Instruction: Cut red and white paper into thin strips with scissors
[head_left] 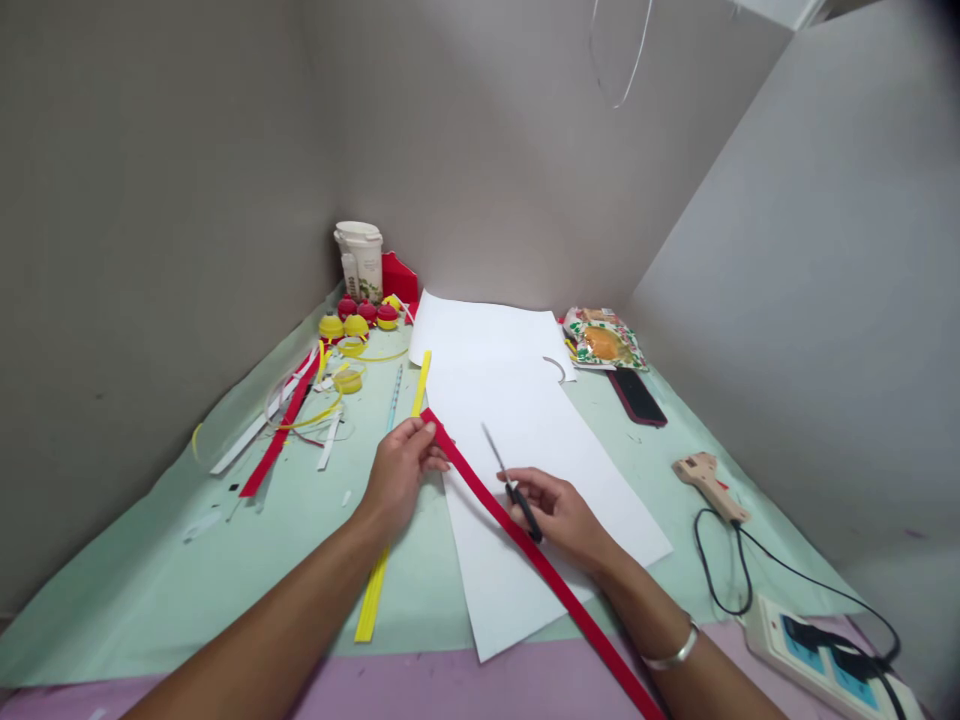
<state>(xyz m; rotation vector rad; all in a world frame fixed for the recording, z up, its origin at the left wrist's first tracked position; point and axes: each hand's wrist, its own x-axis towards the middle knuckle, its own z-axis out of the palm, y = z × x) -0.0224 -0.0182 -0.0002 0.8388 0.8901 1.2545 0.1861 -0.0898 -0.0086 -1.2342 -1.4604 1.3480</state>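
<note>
Red strip (567,596) slants over the paper (495,600), its far end pinched in the left fingers (417,440); right fingers (538,482) grip scissors (523,506) above the paper.

Between left hand (405,460) and right hand (555,508): red ribbon (577,604) and scissors (525,511) bar a straight crossing.
White paper (487,360): flat, open room beyond the scissors, up toward the back wall (480,180).
Counter (187,610), left: open stretch along the near side; farther back, loose strips (271,455), balls (331,327) and a cup (365,262) crowd the corner.
Counter, right: open lane between paper and phone (637,398); nearer, glue gun (709,485), looped cord (699,560) and power strip (771,630) stand in the way.
</note>
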